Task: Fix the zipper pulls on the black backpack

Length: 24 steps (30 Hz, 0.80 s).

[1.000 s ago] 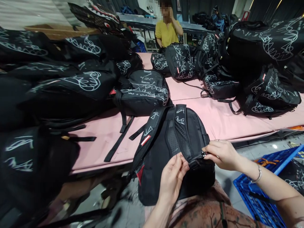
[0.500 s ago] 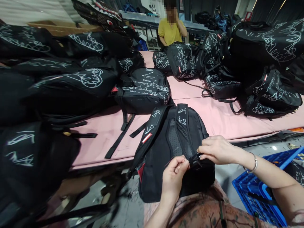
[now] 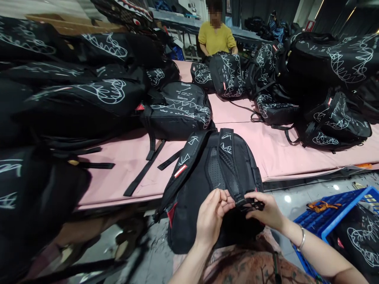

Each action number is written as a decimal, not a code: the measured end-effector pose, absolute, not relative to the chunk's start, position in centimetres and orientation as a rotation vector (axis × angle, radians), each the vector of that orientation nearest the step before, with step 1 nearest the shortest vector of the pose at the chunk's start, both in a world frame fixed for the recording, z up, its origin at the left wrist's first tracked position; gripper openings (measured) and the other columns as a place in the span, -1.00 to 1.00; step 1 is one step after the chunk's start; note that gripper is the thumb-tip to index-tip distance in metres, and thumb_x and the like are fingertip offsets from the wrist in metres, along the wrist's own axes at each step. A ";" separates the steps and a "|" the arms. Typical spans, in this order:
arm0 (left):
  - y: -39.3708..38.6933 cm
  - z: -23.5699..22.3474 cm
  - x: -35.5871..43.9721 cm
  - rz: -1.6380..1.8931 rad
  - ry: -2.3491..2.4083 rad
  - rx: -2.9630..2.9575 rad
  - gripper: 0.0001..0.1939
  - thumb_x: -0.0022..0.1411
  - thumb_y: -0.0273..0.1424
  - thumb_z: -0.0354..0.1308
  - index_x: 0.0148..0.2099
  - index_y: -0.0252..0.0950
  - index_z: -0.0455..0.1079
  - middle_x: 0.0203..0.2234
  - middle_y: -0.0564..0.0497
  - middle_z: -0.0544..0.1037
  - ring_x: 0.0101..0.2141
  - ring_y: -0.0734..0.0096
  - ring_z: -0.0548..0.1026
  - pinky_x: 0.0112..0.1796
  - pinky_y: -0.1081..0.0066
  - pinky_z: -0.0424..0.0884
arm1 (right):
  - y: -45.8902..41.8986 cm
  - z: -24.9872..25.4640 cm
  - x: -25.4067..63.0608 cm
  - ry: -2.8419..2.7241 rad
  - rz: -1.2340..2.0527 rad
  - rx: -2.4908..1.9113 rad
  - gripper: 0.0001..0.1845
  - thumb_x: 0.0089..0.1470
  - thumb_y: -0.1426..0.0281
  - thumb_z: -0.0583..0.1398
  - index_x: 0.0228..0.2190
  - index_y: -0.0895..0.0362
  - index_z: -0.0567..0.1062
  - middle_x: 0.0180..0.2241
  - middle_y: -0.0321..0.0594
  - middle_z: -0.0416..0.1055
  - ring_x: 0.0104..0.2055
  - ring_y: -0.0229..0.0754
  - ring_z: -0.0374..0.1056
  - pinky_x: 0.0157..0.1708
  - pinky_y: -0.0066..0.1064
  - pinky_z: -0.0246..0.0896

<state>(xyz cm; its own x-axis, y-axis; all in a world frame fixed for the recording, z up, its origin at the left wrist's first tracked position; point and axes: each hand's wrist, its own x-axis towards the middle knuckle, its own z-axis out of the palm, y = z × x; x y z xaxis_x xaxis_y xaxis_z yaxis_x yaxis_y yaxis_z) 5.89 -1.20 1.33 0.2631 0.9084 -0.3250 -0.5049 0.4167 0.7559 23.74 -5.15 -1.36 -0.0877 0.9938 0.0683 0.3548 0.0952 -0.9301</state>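
Observation:
A black backpack (image 3: pixel 192 221) leans against the table's front edge, its back panel and shoulder straps facing me. White scribbled marks run along its right shoulder strap (image 3: pixel 226 152). At the lower end of that strap, my left hand (image 3: pixel 210 217) is closed in a pinch, fingertips beside the webbing; what it pinches is too small to make out. To the right of the strap end, my right hand (image 3: pixel 268 211) grips a small black item (image 3: pixel 257 204) between thumb and fingers. Its kind is partly hidden.
More scribbled black backpacks (image 3: pixel 180 114) lie on the pink-covered table (image 3: pixel 231 114). A large black bag (image 3: pixel 44 193) stands close at left. At right a blue crate (image 3: pixel 334 221) holds a backpack. A person in a yellow top (image 3: pixel 217 37) is across the table.
My right hand has turned and dropped slightly, its thumb and fingers now spread around the small black item. My left hand has shifted a little left. The person across has lowered a raised hand.

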 end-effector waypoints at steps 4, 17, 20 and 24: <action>0.5 0.7 4.8 0.864 1.016 0.869 -0.64 -0.01 -0.10 0.18 -0.46 -0.31 0.27 -0.60 0.11 0.36 -0.51 0.49 0.40 -0.42 0.45 0.39 | -5.0 -2.1 21.5 -1.900 0.608 -1.511 -0.90 -0.08 0.48 0.14 -0.58 0.12 0.34 -0.60 -0.33 0.34 -0.54 -0.26 0.28 -0.53 -0.47 0.06; 0.5 -2.1 2.3 1.050 1.002 0.520 -0.68 -0.08 -0.27 0.28 -0.41 -0.27 0.19 -0.52 0.08 0.47 -0.47 0.40 0.51 -0.46 0.46 0.42 | -3.8 0.4 18.4 -2.041 0.582 -1.468 -0.83 -0.02 0.57 0.14 -0.34 0.10 0.37 -0.39 -0.28 0.42 -0.36 -0.21 0.32 -0.40 -0.46 0.11; -0.1 -2.2 1.6 1.081 0.916 0.374 -0.67 -0.10 -0.33 0.31 -0.36 -0.30 0.22 -0.49 0.01 0.49 -0.43 0.34 0.53 -0.48 0.46 0.44 | -2.8 1.2 19.9 -1.985 0.629 -1.371 -0.84 0.08 0.44 0.13 -0.23 0.10 0.35 -0.31 -0.23 0.40 -0.31 -0.18 0.31 -0.33 -0.42 0.16; -0.5 -1.9 1.0 1.122 0.915 0.328 -0.66 -0.13 -0.38 0.34 -0.40 -0.29 0.20 -0.50 0.06 0.49 -0.52 0.44 0.51 -0.56 0.53 0.41 | -0.8 1.1 20.8 -2.119 0.533 -1.308 -0.91 0.15 0.40 0.09 -0.29 0.10 0.38 -0.36 -0.21 0.39 -0.30 -0.13 0.28 -0.28 -0.33 0.15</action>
